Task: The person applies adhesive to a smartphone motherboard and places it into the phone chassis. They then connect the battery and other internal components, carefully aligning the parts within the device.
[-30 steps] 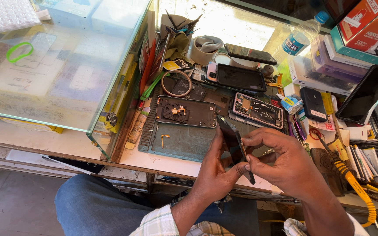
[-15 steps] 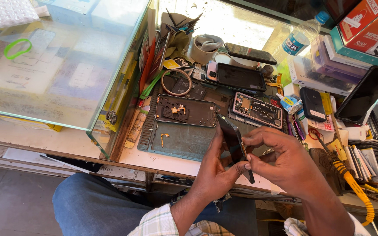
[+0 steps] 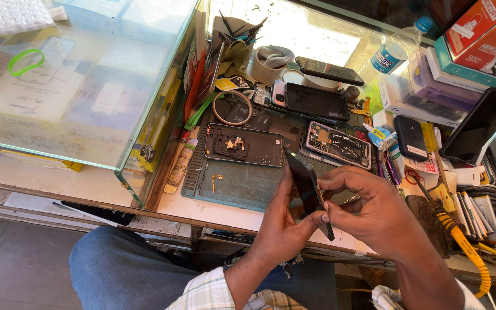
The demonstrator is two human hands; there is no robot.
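Almost nothing has moved since the earlier frames: both hands hold the same spot over the bench's near edge and the dark phone panel [image 3: 307, 182] sits at about the same tilt; only the view has drifted slightly. Panel is held on edge between the two hands, long axis running from upper left, near the green work mat [image 3: 233, 185], down to lower right toward the person's body, lower corner poking out below the fingers. Left hand [image 3: 279, 227] is under and behind it, palm up, fingers curled narrow around its lower half, thumb along the near edge. Right hand [image 3: 374, 209] comes in from the right, above, fingertips pinched on the panel's right long edge, thumb and forefinger close together; whether they grip a small tool or just the edge can't be told. Both hands touch the panel, the left carrying it, the right working the edge. Wrists angled in toward each other, forearms rising from bottom of frame. Beyond the hands on the mat lie an opened phone back shell [image 3: 244, 144] and an exposed phone board [image 3: 338, 143], well apart from the held panel. Glass case [image 3: 87, 86] stands at left.
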